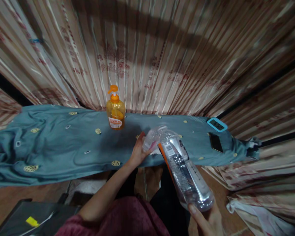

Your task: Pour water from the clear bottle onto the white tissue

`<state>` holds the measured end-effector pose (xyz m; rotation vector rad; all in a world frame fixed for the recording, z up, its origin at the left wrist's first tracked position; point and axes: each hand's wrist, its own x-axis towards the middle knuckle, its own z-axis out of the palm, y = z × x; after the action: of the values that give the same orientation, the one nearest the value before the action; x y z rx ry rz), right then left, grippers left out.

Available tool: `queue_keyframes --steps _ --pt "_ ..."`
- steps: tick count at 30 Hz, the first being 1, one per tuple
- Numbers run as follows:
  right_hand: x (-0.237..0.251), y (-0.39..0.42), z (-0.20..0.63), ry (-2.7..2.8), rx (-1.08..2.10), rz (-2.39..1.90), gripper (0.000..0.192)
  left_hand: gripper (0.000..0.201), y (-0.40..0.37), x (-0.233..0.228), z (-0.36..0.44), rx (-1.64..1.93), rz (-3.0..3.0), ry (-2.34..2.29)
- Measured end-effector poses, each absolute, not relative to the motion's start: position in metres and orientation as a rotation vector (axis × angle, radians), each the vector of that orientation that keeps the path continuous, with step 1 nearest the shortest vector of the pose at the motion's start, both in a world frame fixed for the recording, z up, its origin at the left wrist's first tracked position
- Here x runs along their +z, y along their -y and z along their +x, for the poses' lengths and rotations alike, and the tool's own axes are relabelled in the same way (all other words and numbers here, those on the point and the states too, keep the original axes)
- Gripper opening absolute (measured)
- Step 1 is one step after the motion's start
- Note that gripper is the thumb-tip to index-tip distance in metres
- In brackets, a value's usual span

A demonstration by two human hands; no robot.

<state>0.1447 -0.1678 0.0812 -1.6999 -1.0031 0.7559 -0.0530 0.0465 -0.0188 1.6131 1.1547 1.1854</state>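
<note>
A large clear plastic bottle (186, 170) with a printed label and an orange stripe slants across the middle, its neck pointing up and left. My right hand (207, 218) is closed around its base end. By the bottle's neck, my left hand (137, 152) is closed on a see-through plastic piece (149, 139) with a pinkish patch; its exact kind cannot be made out. Whether this piece touches the bottle is unclear. Farther back on the left stands an upright orange pump bottle (115, 113), partly filled with amber liquid.
A teal patterned cloth (64, 144) covers the long, narrow table. At its right end lie a blue-framed digital clock (216, 124) and a dark phone (215, 142). Striped curtains (142, 59) hang behind and to the sides. A dark case (36, 216) sits at lower left.
</note>
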Motion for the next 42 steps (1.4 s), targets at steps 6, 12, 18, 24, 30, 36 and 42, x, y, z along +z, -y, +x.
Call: queue_keyframes --steps 6,12,18,24,30,36,42 --pt "0.087 0.166 0.132 0.889 0.653 -1.743 0.079 0.029 0.002 -0.028 -0.111 0.961 1.571 -1.292" --pt "0.094 0.165 0.121 0.839 0.707 -1.75 0.089 0.05 0.041 -0.021 -0.138 0.781 1.415 -1.444" --pt "0.093 0.165 0.124 0.849 0.693 -1.738 0.081 0.066 0.087 -0.023 -0.137 0.57 1.192 -1.423" --pt "0.096 0.164 0.123 0.847 0.692 -1.761 0.092 0.051 0.109 -0.028 -0.132 0.678 1.233 -1.372" --pt "0.093 0.164 0.121 0.794 0.728 -1.704 0.089 0.057 0.103 -0.028 -0.123 0.642 1.258 -1.392" --pt "0.085 0.167 0.121 0.832 0.67 -1.704 0.08 0.036 0.072 -0.018 -0.125 0.84 1.454 -1.322" --pt "0.082 0.168 0.121 0.866 0.651 -1.706 0.076 0.075 0.013 -0.015 -0.107 1.116 1.664 -1.289"
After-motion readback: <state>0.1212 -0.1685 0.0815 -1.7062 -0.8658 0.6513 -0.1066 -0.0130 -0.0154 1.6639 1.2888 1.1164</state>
